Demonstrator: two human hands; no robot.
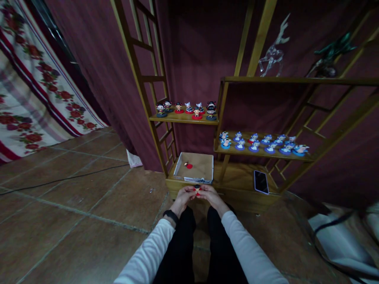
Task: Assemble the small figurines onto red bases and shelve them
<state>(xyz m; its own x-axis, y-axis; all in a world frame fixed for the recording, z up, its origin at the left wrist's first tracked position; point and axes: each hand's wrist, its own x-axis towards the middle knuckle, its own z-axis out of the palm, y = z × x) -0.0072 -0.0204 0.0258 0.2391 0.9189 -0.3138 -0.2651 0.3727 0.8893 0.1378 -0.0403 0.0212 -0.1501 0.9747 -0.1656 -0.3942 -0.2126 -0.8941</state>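
Both hands hold one small figurine [197, 189] with a black top and a red base, just in front of the low shelf. My left hand [186, 195] grips it from the left, with a dark band on the wrist. From the right, my right hand [209, 193] closes its fingers on the same piece. Right beyond them stands an open cardboard box [203, 163]. Inside it lie a tiny figure [186, 164] and a red disc-shaped base [190, 166], close together.
Several figurines stand on the left shelf [183, 118], and several bluish ones on the right shelf [266, 151]. A phone [261, 182] lies on the bottom board. Above are a clear deer ornament [272, 55] and a dark green ornament [331, 55]. A cable [68, 177] crosses the floor.
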